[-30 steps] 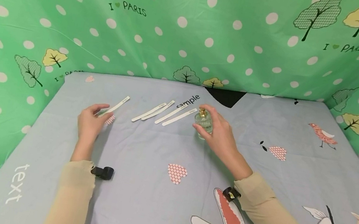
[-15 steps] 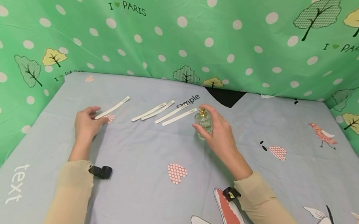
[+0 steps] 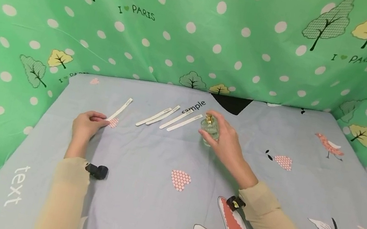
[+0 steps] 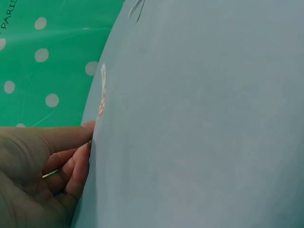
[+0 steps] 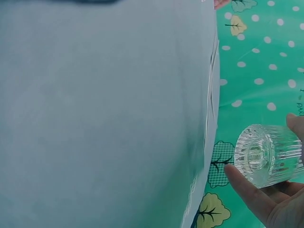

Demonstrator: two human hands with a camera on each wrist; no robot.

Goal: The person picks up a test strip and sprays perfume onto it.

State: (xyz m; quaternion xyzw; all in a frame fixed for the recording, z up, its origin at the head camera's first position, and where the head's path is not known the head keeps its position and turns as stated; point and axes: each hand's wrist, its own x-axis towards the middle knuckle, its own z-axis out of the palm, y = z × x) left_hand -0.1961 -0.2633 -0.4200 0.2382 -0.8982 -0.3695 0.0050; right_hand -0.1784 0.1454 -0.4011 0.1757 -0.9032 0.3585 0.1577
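Note:
My left hand [image 3: 87, 126] pinches the near end of a white paper test strip [image 3: 120, 108] between thumb and fingers, low over the table at the left. In the left wrist view, the thumb and fingertips meet at that strip [image 4: 103, 73], and its gripped end is hidden. My right hand [image 3: 231, 147] holds a clear glass perfume bottle [image 3: 209, 126] with a gold neck; the index finger lies at its top. From the right wrist view, the bottle's ribbed thick glass base [image 5: 256, 154] shows between thumb and fingers. Several more strips [image 3: 177, 119] lie slanted between the hands, two overlapping.
A grey-blue printed cloth [image 3: 138, 204] covers the table. Green dotted curtain [image 3: 187, 49] hangs behind it and at both sides. Black wrist cameras [image 3: 97, 171] are strapped to both wrists. The hearts, rabbit, bird and lettering are flat prints on the cloth.
The left hand has shifted slightly left and closed its fingers on the strip's near end. The right hand keeps the bottle in nearly the same place. The head view has tilted up slightly.

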